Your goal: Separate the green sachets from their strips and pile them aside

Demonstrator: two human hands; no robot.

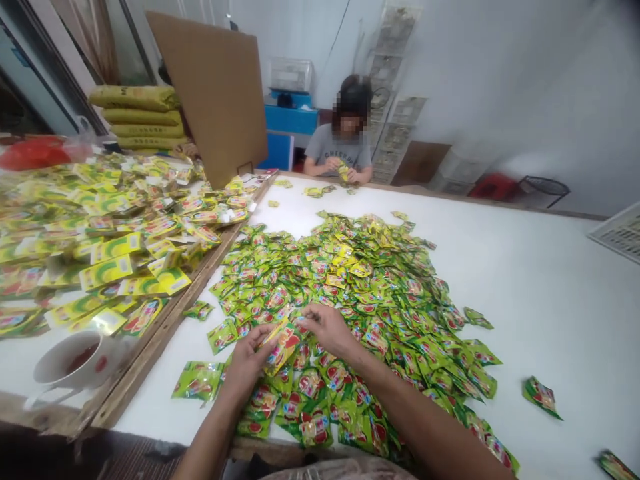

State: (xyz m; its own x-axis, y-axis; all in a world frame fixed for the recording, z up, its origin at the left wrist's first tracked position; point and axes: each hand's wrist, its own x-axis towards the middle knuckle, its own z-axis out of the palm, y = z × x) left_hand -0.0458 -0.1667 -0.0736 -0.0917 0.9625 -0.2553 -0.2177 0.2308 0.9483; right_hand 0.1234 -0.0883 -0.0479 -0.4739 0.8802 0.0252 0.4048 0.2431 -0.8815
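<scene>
In my left hand (250,357) is a small flat yellow carton (284,347) with a red fruit picture, tilted, thumb on its front. At the carton's upper end is my right hand (325,327), its thumb and fingers pinched together. A bit of green shows at those fingertips, but I cannot make out whether it is a packet in them or one behind. Below and around both hands spreads a large heap of green foil packets (390,320) with red fruit prints. One green packet (197,381) lies just left of my left wrist.
Left of a wooden ledge (165,333) lie many yellow cartons (115,257) and a white cup (75,363) with dark liquid. A cardboard sheet (220,93) stands behind them. Across the white table (525,267), a person (340,143) holds a yellow-green packet. A white basket (620,233) sits far right.
</scene>
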